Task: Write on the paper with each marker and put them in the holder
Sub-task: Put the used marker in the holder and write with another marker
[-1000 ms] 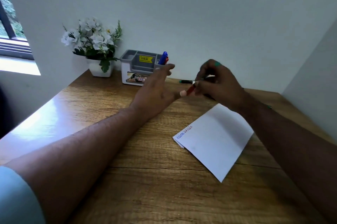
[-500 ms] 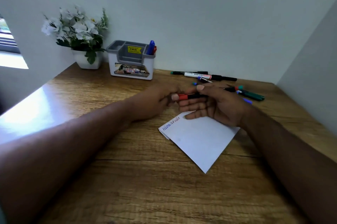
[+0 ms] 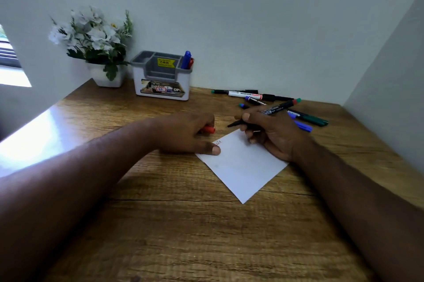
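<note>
A white paper (image 3: 243, 164) lies tilted on the wooden desk, with a little writing at its far left corner. My right hand (image 3: 273, 135) grips an uncapped black marker (image 3: 273, 109) with a red end, its tip just above the paper's far edge. My left hand (image 3: 190, 135) holds the red cap (image 3: 209, 130) in its curled fingers while its thumb presses on the paper's left corner. The grey-and-white holder (image 3: 163, 89) stands at the back, with a blue marker (image 3: 186, 59) and a red one in its right compartment.
Several loose markers (image 3: 252, 94) lie in a pile at the back right, behind my right hand. A white pot of flowers (image 3: 101, 47) stands left of the holder. Walls close the desk at the back and on the right.
The cap has come off the marker: my left hand drew it away to the left and set its thumb on the paper. My right hand turned the marker tip down toward the paper.
</note>
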Action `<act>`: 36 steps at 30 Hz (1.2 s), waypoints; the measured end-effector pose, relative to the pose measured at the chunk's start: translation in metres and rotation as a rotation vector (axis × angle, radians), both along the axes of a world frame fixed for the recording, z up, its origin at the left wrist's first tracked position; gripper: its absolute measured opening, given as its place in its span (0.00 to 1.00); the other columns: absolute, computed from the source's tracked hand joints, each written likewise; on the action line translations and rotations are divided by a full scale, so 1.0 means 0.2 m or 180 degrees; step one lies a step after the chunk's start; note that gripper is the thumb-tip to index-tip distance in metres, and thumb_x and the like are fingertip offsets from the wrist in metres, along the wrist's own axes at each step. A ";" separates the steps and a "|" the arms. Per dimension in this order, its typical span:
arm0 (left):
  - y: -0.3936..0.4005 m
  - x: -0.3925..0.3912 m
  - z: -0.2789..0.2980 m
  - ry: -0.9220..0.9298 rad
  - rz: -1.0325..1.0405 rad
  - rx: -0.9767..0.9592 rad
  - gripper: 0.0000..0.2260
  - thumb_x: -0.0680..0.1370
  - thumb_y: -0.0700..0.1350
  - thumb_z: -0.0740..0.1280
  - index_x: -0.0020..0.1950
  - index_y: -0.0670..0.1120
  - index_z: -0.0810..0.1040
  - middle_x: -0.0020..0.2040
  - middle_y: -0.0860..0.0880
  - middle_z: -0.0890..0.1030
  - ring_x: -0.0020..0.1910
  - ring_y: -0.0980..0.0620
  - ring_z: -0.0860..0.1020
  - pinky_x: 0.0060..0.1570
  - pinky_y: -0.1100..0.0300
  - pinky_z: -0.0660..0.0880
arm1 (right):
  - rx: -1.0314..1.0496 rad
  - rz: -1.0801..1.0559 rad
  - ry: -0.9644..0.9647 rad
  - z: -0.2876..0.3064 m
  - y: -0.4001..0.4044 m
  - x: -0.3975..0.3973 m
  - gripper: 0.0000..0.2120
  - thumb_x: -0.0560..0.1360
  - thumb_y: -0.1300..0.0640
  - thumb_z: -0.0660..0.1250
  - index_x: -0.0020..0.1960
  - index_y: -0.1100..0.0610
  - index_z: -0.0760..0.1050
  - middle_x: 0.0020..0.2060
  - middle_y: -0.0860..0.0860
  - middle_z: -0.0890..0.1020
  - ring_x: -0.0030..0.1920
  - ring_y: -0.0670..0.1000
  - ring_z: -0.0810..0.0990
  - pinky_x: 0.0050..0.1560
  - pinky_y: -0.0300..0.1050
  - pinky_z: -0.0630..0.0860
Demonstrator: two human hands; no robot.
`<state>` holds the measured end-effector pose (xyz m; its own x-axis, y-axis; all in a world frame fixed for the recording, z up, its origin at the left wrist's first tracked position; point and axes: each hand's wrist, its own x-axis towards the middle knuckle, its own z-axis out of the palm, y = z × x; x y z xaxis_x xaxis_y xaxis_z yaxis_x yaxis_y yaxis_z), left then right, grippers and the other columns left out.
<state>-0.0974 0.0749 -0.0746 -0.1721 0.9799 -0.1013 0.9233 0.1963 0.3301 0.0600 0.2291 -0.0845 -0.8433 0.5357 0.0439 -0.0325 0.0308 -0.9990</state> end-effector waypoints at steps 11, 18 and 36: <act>0.02 -0.01 0.00 -0.0287 0.0003 0.0037 0.15 0.71 0.62 0.69 0.42 0.55 0.68 0.41 0.53 0.73 0.38 0.56 0.70 0.36 0.60 0.65 | 0.1007 0.0071 -0.0194 -0.01 -0.04 -0.02 0.06 0.75 0.67 0.67 0.42 0.69 0.80 0.27 0.57 0.80 0.23 0.52 0.76 0.24 0.42 0.75; 0.02 -0.01 0.00 -0.0292 0.0004 0.0076 0.15 0.70 0.62 0.70 0.41 0.54 0.69 0.38 0.53 0.73 0.37 0.56 0.70 0.35 0.60 0.65 | 0.1233 0.0155 -0.0275 -0.02 -0.04 -0.02 0.05 0.75 0.66 0.68 0.43 0.67 0.81 0.28 0.56 0.81 0.24 0.50 0.77 0.25 0.42 0.76; 0.03 -0.01 0.00 -0.0345 -0.0004 0.0024 0.16 0.70 0.61 0.70 0.40 0.51 0.70 0.39 0.52 0.74 0.37 0.55 0.70 0.36 0.61 0.66 | 0.1177 0.0008 -0.0313 0.00 -0.05 -0.01 0.07 0.75 0.67 0.67 0.45 0.73 0.78 0.28 0.58 0.81 0.24 0.50 0.78 0.25 0.42 0.78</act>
